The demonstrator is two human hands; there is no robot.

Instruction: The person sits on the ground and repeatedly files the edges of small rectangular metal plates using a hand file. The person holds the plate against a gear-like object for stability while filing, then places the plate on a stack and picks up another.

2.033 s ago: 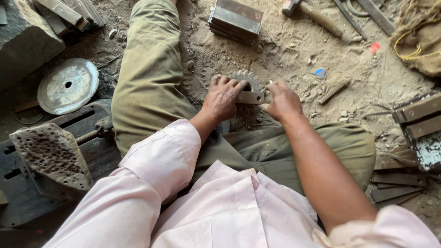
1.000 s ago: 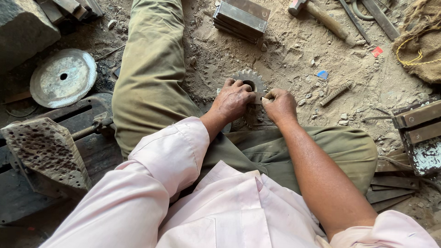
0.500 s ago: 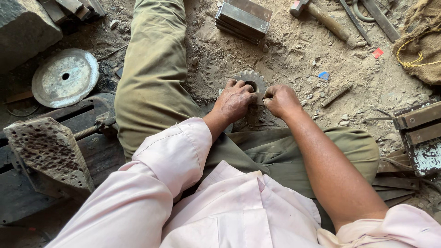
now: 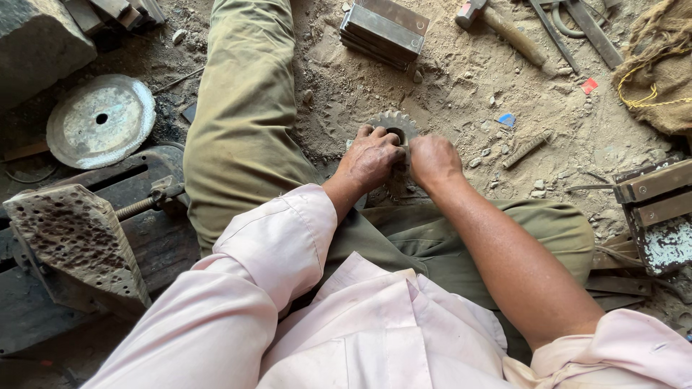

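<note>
I sit on sandy ground with a dark toothed metal gear (image 4: 395,124) lying between my legs. My left hand (image 4: 373,158) lies over the gear's near left side, fingers curled onto it by its centre hole. My right hand (image 4: 432,158) is closed on the gear's right side, pressed against the left hand. Most of the gear is hidden under both hands; only its far toothed rim and hole show. A round gear-shaped print marks the sand just left of it.
A stack of metal plates (image 4: 383,30) lies beyond the gear, a hammer (image 4: 504,29) further right. A round metal disc (image 4: 101,121) and a pitted metal block (image 4: 72,238) sit left. Metal bars (image 4: 652,191) and a sack (image 4: 659,65) are right.
Both hands have drawn closer together over the gear and now cover more of it. The view has shifted slightly.
</note>
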